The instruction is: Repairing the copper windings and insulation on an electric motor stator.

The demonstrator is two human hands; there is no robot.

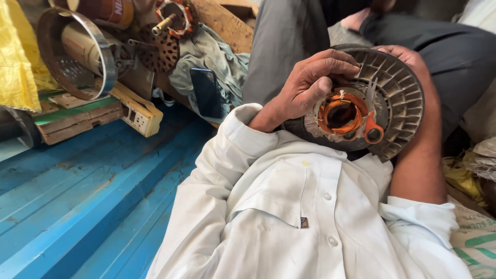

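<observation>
Head view: finned motor stator faces up, both hands gripping

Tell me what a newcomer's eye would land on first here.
First, the round finned motor housing at upper right with orange-copper windings at its centre, gripped by the left hand from the left and the right hand around its far rim. Next, the blue metal sheet at lower left, and a dark phone propped above it.
</observation>
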